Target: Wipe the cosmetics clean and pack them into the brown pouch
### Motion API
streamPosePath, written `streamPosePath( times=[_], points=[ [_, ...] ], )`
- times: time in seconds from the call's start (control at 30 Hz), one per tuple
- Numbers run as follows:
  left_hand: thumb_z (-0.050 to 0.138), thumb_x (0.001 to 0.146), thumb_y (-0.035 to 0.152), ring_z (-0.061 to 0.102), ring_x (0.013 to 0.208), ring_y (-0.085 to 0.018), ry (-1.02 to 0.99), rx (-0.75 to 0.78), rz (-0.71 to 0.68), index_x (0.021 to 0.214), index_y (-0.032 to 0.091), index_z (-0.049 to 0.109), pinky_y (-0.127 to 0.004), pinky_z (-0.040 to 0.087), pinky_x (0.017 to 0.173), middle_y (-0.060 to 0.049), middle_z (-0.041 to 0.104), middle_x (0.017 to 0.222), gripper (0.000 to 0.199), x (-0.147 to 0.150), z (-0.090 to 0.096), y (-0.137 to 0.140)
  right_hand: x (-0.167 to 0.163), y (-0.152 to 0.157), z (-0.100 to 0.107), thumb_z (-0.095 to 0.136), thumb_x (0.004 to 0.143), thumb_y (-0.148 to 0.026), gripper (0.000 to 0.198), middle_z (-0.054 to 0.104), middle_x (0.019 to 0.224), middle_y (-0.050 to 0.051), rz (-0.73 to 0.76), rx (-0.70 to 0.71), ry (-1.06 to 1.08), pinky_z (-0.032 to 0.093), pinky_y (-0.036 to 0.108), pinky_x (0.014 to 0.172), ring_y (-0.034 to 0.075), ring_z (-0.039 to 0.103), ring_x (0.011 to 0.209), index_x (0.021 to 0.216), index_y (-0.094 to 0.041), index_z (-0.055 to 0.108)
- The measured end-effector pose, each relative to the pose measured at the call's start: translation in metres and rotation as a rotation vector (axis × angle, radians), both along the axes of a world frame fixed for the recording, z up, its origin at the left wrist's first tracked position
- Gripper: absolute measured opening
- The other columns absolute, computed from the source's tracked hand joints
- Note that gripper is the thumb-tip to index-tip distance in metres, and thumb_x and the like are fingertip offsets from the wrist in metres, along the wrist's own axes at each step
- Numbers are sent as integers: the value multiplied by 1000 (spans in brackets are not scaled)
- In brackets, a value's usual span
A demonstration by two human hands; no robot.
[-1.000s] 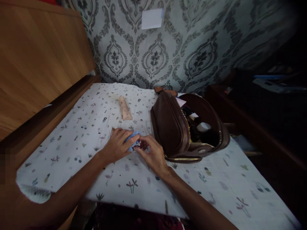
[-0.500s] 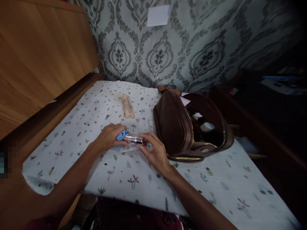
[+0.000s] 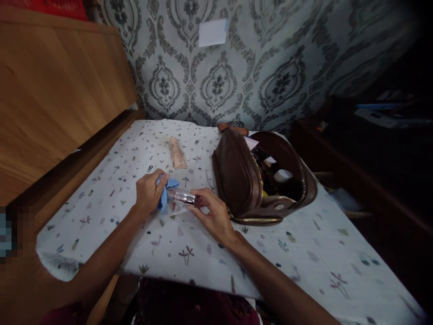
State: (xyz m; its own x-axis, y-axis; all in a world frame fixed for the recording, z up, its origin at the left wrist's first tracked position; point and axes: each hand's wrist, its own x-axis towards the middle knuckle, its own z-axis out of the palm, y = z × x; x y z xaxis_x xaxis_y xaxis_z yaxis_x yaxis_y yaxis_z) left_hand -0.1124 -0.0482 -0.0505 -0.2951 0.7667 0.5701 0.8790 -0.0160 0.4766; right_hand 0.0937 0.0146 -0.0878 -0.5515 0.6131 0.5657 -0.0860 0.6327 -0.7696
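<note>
Between the fingers of my right hand is a small cylindrical cosmetic bottle, silvery and shiny with a dark end, lying nearly level. My left hand is closed around a crumpled blue cloth, just left of the bottle's far end. Under the bottle a clear, partly printed packet or label shows; I cannot tell what it is. Beyond both hands a beige squeeze tube lies on the patterned tablecloth. An unzipped brown bag stands right of my right hand.
Inside the bag are a white round lid and several dark items. A brown strap lies behind it. A wooden panel rises at the left, and a patterned wall closes off the back. Dark furniture stands at the right.
My left hand and the blue cloth have drawn back left off the bottle, baring more of it. My right hand still holds the bottle. The view has shifted slightly.
</note>
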Motion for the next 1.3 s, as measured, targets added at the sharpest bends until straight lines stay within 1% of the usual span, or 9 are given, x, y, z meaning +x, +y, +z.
streamPosePath(
  times=[0.1, 0.17, 0.37, 0.5, 0.6, 0.7, 0.87, 1.1, 1.3],
  points=[
    [38, 101, 41, 62, 72, -19, 300, 109, -193, 91, 18, 65, -36, 42, 86, -4, 70, 78, 37, 17, -2, 1, -1, 0, -4, 67, 90, -26, 26, 64, 96, 5, 19, -22, 11, 60, 29, 70, 16, 65, 76, 115, -24, 63],
    [34, 102, 43, 63, 75, -21, 421, 131, -310, 101, 16, 66, -37, 43, 84, -7, 71, 82, 41, 30, -4, 2, -1, 0, -5, 67, 89, -25, 23, 64, 98, 5, 23, -19, 9, 61, 29, 71, 16, 65, 79, 113, -25, 64],
    [29, 103, 44, 62, 75, -21, 455, -15, -284, 95, 18, 66, -39, 42, 86, -6, 69, 80, 46, 23, -4, 8, 1, 1, -3, 69, 88, -23, 25, 63, 98, 5, 9, 16, 6, 61, 30, 72, 17, 65, 80, 113, -25, 64],
    [32, 100, 47, 64, 82, -22, 237, -108, -140, 93, 19, 65, -37, 42, 87, -6, 72, 86, 43, -7, 0, 7, 3, 0, 3, 69, 88, -22, 25, 64, 100, 5, -20, 14, 32, 61, 30, 72, 18, 64, 85, 113, -25, 65],
    [36, 98, 50, 60, 71, -18, -49, -138, -30, 85, 20, 63, -31, 44, 75, -1, 66, 73, 43, -18, 1, 7, 2, -1, 5, 68, 88, -22, 25, 63, 100, 5, -3, -20, 71, 61, 28, 73, 17, 65, 85, 112, -25, 64],
    [41, 96, 53, 54, 62, -15, -272, -86, -7, 71, 20, 59, -27, 43, 65, 2, 56, 60, 45, -18, 1, 9, 0, -3, 4, 69, 87, -21, 26, 62, 98, 3, 23, -66, 102, 61, 27, 72, 15, 65, 79, 112, -23, 62],
    [46, 92, 55, 53, 56, -14, -479, 13, 47, 64, 18, 60, -25, 44, 59, 1, 55, 56, 47, -11, 7, 14, 1, -7, 11, 69, 87, -22, 24, 61, 96, 4, -15, -31, 74, 59, 26, 67, 14, 63, 77, 108, -22, 59],
    [57, 78, 71, 51, 42, -15, -771, 11, 159, 68, 18, 61, -26, 42, 42, 2, 55, 46, 54, 7, 44, 16, 13, -18, 30, 66, 90, -27, 22, 62, 98, 5, -26, 168, 80, 56, 24, 65, 15, 63, 82, 107, -21, 54],
    [53, 84, 70, 48, 40, -13, -743, 47, 138, 64, 22, 61, -26, 40, 39, 3, 55, 44, 53, 40, 86, 31, 45, -28, 56, 62, 94, -32, 26, 66, 107, 10, -199, 335, 32, 59, 30, 74, 20, 68, 94, 116, -20, 54]
  ],
)
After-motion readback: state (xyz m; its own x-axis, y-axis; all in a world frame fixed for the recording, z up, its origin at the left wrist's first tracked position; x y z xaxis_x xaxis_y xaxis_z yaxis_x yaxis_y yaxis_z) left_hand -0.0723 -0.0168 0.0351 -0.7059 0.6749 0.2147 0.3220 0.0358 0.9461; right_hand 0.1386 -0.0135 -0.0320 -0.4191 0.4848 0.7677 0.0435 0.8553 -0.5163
